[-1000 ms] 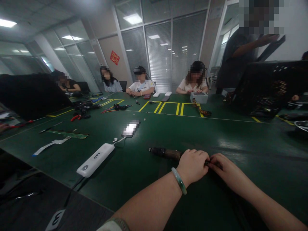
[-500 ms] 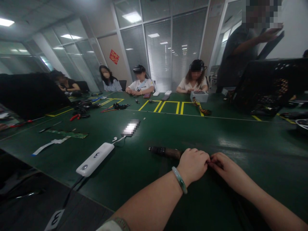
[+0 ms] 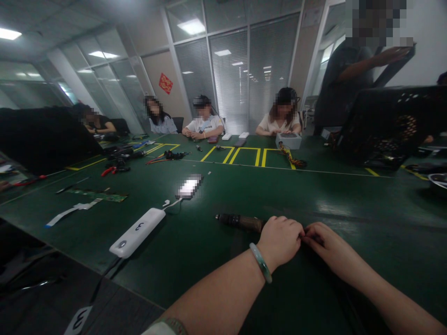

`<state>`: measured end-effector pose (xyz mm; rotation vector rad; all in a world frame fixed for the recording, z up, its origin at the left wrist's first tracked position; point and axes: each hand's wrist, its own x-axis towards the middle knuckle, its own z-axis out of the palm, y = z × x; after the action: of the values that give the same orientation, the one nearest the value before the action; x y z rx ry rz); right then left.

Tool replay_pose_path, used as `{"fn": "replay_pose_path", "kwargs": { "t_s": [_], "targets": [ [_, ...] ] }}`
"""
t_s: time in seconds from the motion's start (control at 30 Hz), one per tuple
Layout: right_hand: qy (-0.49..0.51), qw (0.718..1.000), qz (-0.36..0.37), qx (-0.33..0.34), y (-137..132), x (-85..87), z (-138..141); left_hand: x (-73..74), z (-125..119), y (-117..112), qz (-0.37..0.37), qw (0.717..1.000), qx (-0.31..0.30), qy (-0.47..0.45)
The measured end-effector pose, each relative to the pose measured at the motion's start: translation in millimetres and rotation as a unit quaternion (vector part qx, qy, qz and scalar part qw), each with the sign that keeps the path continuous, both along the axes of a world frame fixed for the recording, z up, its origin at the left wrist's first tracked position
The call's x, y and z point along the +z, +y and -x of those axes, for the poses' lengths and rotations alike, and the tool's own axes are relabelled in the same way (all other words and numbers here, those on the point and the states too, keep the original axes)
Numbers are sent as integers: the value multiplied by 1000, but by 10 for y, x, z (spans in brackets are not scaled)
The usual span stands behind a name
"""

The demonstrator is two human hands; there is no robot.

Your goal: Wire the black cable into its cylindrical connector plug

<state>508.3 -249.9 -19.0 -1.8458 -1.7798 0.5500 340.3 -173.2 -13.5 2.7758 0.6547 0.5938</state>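
A cylindrical electric screwdriver [image 3: 240,223] with a black metal nose and brown body lies almost flat on the green table [image 3: 370,251], pointing left. My left hand [image 3: 279,242], with a pale green bangle [image 3: 260,262] on its wrist, curls over the tool's rear part. My right hand [image 3: 328,244] meets it from the right, its fingertips pinching the dark tail end. That end is mostly hidden between my fingers.
To my left lie a white power bank [image 3: 137,232] with a cable and a blurred phone [image 3: 188,187]. Farther off are a circuit board [image 3: 99,197], red-handled pliers [image 3: 115,171] and a grey box [image 3: 288,141] with wires. Seated co-workers line the far side; a standing person is at right.
My hands and the tool stay almost still. Only the whole view shifts slightly.
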Motion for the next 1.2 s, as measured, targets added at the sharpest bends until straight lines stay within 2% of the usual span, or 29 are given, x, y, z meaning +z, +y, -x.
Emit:
{"fn": "replay_pose_path", "kwargs": {
  "t_s": [0.2,0.5,0.7,0.97,1.2],
  "targets": [
    [-14,1000,-8,7,48,-130,-88,55,15,-15,-4,1000,8,17],
    [0,1000,2,-7,8,-48,-67,112,30,-20,-16,999,-2,41],
    [-14,1000,-4,-6,-9,-146,-130,105,30,-12,-22,999,-10,41],
    [-40,997,11,-64,-94,-187,-118,107,28,-3,-23,999,-11,38],
    [-77,993,-20,-92,-104,-179,-106,97,12,-13,-23,999,-3,48]
  ]
}}
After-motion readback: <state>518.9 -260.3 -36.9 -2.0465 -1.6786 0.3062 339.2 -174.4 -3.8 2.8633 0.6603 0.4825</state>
